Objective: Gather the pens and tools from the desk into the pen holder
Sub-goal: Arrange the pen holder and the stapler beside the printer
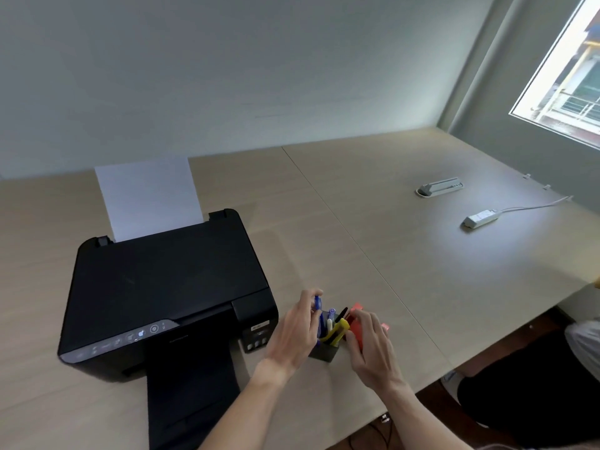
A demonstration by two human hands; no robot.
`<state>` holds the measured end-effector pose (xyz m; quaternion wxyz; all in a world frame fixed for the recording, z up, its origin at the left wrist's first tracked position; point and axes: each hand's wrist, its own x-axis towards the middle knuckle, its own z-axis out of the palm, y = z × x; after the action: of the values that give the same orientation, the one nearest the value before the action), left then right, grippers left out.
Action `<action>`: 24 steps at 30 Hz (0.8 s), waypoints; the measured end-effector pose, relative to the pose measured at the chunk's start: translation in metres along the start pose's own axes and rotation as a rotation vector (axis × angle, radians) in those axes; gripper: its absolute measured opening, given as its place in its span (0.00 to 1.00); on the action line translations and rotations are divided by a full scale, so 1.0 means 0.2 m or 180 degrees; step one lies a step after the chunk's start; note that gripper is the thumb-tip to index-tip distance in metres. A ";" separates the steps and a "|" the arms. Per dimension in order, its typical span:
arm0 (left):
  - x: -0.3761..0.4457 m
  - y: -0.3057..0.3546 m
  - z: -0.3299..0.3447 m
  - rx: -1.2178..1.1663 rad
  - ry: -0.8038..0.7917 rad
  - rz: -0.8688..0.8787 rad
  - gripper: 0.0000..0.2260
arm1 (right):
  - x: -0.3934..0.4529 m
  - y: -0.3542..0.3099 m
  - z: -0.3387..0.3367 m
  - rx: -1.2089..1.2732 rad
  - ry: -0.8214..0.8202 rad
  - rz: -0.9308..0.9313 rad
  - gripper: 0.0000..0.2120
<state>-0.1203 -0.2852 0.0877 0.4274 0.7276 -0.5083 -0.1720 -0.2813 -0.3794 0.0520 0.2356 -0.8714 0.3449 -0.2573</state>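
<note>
We see a dark pen holder [324, 350] standing on the desk [373, 254], just to the right of a black printer [168, 287], with pens and a yellow tool [339, 329] sticking out of it. The left hand [292, 336] pinches a blue pen [317, 303] in its grip, right over the holder. The right hand [370, 342] closes its grip around an orange thing [355, 315] that touches the holder's right side.

two bare forearms, no sleeves, left hand [293, 332], right hand [370, 345]
</note>
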 end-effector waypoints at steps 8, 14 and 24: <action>0.04 -0.05 0.06 0.0678 -0.0564 -0.0229 0.23 | -0.04 0.15 0.01 -0.0426 -0.0016 0.0548 0.12; 0.08 -0.04 0.08 0.1724 -0.1153 -0.0094 0.36 | 0.00 0.21 0.04 -0.0787 -0.0156 0.0862 0.14; 0.21 -0.03 0.26 0.2763 -0.1737 0.0328 0.34 | 0.07 0.20 0.17 -0.1322 -0.0617 0.1438 0.21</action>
<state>-0.1350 -0.3444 0.0616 -0.0543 0.7406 -0.6611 -0.1075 -0.2704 -0.4082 0.0072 0.1356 -0.8227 0.5507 -0.0383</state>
